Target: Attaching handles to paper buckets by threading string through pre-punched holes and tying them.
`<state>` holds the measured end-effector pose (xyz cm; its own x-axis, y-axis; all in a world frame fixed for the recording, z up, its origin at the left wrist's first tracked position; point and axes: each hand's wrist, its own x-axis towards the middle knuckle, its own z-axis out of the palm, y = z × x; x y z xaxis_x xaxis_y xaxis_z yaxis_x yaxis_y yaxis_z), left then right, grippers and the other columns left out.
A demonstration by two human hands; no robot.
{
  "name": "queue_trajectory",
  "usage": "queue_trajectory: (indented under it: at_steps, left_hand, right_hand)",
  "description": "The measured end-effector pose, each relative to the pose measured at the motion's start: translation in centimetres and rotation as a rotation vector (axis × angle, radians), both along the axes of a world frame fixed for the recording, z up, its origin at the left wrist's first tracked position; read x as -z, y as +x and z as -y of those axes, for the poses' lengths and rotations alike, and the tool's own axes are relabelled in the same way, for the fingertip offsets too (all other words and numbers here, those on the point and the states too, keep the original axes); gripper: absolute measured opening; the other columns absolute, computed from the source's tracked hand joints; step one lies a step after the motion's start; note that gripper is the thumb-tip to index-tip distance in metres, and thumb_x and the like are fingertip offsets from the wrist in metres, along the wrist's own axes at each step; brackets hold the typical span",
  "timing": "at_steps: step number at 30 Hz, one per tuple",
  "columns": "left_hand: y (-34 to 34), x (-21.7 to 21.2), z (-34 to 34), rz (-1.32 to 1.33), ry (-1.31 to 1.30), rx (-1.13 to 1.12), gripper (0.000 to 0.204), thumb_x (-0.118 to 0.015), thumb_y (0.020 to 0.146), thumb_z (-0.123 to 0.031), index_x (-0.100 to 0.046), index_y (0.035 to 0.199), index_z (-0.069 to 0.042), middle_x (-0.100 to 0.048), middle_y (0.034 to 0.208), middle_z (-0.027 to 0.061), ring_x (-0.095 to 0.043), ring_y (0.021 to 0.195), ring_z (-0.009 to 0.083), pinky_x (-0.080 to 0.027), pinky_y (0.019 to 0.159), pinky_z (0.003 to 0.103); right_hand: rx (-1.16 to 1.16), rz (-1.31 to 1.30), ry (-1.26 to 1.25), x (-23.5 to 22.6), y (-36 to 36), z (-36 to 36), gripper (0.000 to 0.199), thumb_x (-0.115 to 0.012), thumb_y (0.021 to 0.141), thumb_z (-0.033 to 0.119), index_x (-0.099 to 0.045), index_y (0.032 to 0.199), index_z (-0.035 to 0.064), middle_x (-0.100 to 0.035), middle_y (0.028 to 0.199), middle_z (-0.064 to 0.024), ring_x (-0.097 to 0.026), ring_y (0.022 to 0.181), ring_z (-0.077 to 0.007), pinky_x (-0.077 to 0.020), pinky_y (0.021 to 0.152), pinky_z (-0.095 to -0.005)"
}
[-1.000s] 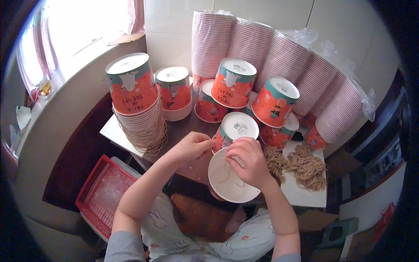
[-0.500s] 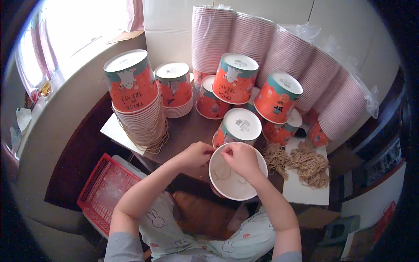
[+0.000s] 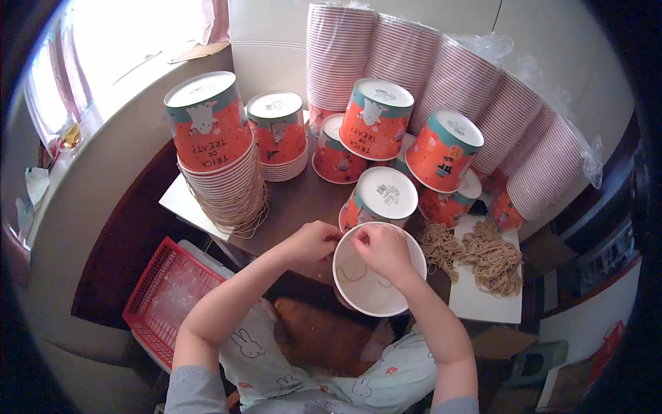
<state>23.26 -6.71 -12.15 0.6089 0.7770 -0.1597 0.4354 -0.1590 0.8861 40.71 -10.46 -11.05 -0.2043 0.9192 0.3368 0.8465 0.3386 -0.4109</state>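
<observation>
A paper bucket (image 3: 376,297) with a white inside is tipped with its open mouth toward me, near the table's front edge. My right hand (image 3: 381,254) reaches into the mouth, its fingers pinched near the upper left inner wall. A loop of thin tan string (image 3: 354,270) hangs inside the bucket below those fingers and seems to run up to them. Outside the same rim, on the left, my left hand (image 3: 316,243) has its fingers drawn together against the bucket's outer side. What the left fingertips hold is hidden.
Upside-down orange and green buckets (image 3: 376,121) stand behind my hands. A nested stack (image 3: 214,159) with strings hanging from it is at left. Tall wrapped bucket stacks (image 3: 403,58) line the back. Tan string bundles (image 3: 491,259) lie at right; a red basket (image 3: 148,290) sits lower left.
The view has shifted very slightly. Both hands keep nearly the same place at the bucket's rim, and the string loop inside has moved a little.
</observation>
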Motion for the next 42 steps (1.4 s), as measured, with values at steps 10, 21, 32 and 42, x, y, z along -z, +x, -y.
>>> queue_trajectory:
  at_steps: [10, 21, 32, 42]
  left_hand:
    - [0.2, 0.3, 0.3, -0.007, 0.290, -0.033, 0.026, -0.050, 0.076, -0.008, -0.061, 0.099, -0.005, -0.063, 0.082, 0.0154, -0.063, 0.074, 0.0257, -0.049, 0.066, 0.033]
    - [0.2, 0.8, -0.2, -0.048, 0.491, -0.032, 0.020, -0.054, 0.078, -0.013, -0.061, 0.094, -0.004, -0.063, 0.080, 0.0146, -0.063, 0.073, 0.0269, -0.049, 0.065, 0.033]
    - [-0.5, 0.2, -0.6, 0.069, 0.267, 0.042, 0.023, -0.056, 0.079, -0.015, -0.060, 0.099, -0.005, -0.064, 0.083, 0.0123, -0.063, 0.078, 0.0203, -0.049, 0.070, 0.031]
    - [0.1, -0.3, -0.1, -0.037, 0.422, 0.000, 0.020, -0.055, 0.078, -0.018, -0.061, 0.089, -0.002, -0.062, 0.084, 0.0166, -0.062, 0.079, 0.0263, -0.048, 0.071, 0.035]
  right_hand:
    - [-0.007, 0.001, -0.001, 0.2, -0.2, 0.1, 0.017, -0.060, 0.071, 0.022, -0.063, 0.068, 0.0053, -0.061, 0.066, -0.0093, -0.060, 0.064, -0.0250, -0.0460, 0.062, -0.0363]
    - [-0.045, -0.219, -0.268, 0.0, 0.0, -0.1, 0.018, -0.062, 0.073, 0.016, -0.055, 0.084, 0.0034, -0.062, 0.069, -0.0092, -0.061, 0.065, -0.0208, -0.0468, 0.059, -0.0317]
    - [-0.057, -0.213, -0.317, 0.1, 0.3, -0.5, 0.019, -0.060, 0.074, 0.017, -0.051, 0.086, 0.0051, -0.063, 0.074, -0.0113, -0.062, 0.071, -0.0262, -0.0467, 0.064, -0.0371]
    - [-0.092, -0.226, -0.322, 0.2, 0.2, -0.6, 0.022, -0.061, 0.073, 0.015, -0.049, 0.088, 0.0039, -0.062, 0.075, -0.0127, -0.062, 0.073, -0.0239, -0.0469, 0.065, -0.0356]
